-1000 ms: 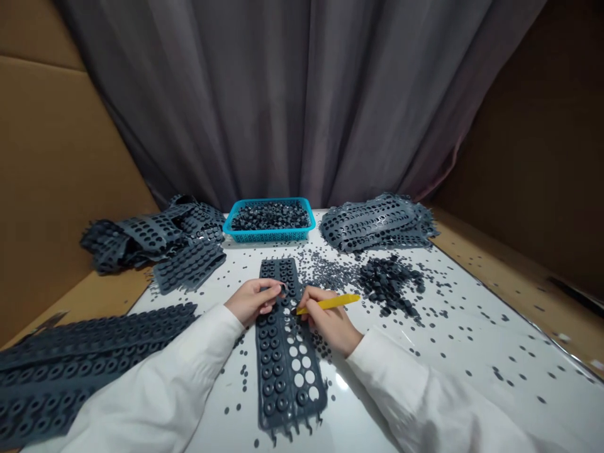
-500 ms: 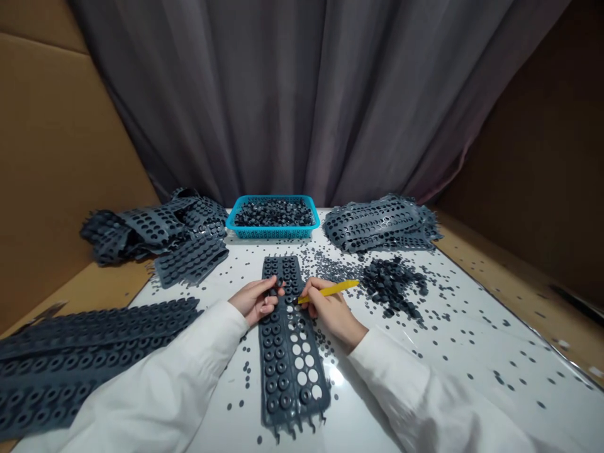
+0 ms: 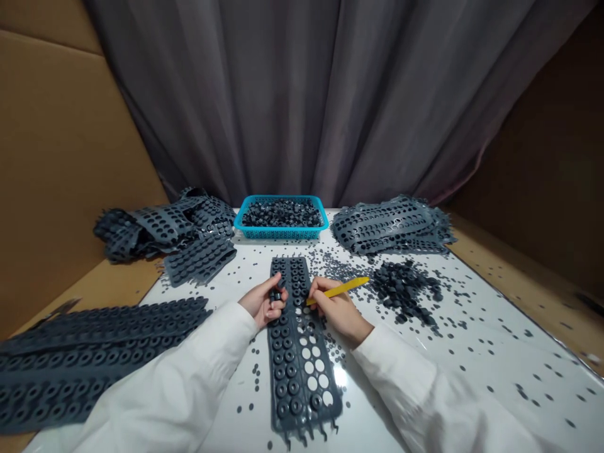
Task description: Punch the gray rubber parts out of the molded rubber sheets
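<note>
A dark grey moulded rubber sheet [image 3: 283,358] with rows of ring-shaped parts lies lengthwise on the white table. Several round holes in its right half show the white table through them. My right hand [image 3: 337,309] grips a yellow pen-like tool [image 3: 348,287], its tip down at the sheet beside the upper holes. Over the sheet's left edge is my left hand [image 3: 265,302], fingers curled around small black rubber rings [image 3: 275,295]; how many is partly hidden by the fingers.
Behind the sheet stands a blue basket [image 3: 240,228] full of small dark parts. Perforated sheets [image 3: 394,223] lie back right, more crumpled ones [image 3: 163,223] back left. Unpunched ring sheets [image 3: 94,362] lie front left. A heap of dark scraps [image 3: 404,290] and scattered discs are at right.
The whole view has shifted, so everything appears slightly further right. Both hands keep their holds, and the tool's tip stays at nearly the same part of the sheet.
</note>
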A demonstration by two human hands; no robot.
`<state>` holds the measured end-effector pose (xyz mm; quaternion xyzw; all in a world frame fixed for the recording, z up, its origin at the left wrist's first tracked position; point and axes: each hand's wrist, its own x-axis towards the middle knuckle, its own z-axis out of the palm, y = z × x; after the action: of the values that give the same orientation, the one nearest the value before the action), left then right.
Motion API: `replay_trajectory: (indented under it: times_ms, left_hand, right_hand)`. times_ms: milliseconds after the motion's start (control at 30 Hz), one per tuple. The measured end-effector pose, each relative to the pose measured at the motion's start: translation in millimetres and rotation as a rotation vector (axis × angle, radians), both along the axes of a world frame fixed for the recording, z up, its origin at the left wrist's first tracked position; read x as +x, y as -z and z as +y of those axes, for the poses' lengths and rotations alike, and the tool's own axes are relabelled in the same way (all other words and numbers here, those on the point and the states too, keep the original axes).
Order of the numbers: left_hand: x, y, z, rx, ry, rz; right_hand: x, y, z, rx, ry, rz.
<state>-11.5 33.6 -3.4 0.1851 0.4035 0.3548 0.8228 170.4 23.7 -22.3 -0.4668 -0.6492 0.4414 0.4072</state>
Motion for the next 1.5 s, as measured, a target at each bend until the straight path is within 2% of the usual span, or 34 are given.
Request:
replay_trajectory:
  times_ms: [400,567,667,733,800,900,967,1033,1167,1500]
  left_hand:
    - [-4,-1.4,-2,0.2,-0.081,0.012]
    - [-1,0.6,0,0.3,-0.107,0.115]
    - [3,1.0,0,0.358,-0.07,0.208]
    - [5,-1.0,-1,0.449,0.005,0.334]
    - [7,-5.3,-2,0.705,0.129,0.652]
    - [11,-14.1,0,1.188,0.463,1.231]
    - [16,-19.1,2,1.303,0.651,1.375]
    - [20,-22.1,4,1.313,0.719,1.404]
    - [23,-21.9,7,1.336,0.716,1.392]
    - [13,-4.7,12,1.493,0.566,1.176]
  right_hand:
    - [2,0.1,1,0.008,0.01,0.008]
    - [-3,-3.6,0,0.027,-0.002,-0.018]
    - [-6,-5.1,0,0.053,-0.006,-0.052]
    - [-7,-5.0,0,0.073,0.0,-0.065]
    - [-6,-3.8,0,0.079,0.011,-0.058]
    - [-5,-1.2,1,0.051,0.035,-0.035]
    - [-4,-0.2,2,0.034,0.044,-0.028]
    - [-5,-0.5,2,0.034,0.051,-0.025]
    - [-6,-2.8,1,0.06,0.061,-0.02]
    - [-6,-2.7,3,0.089,0.06,-0.026]
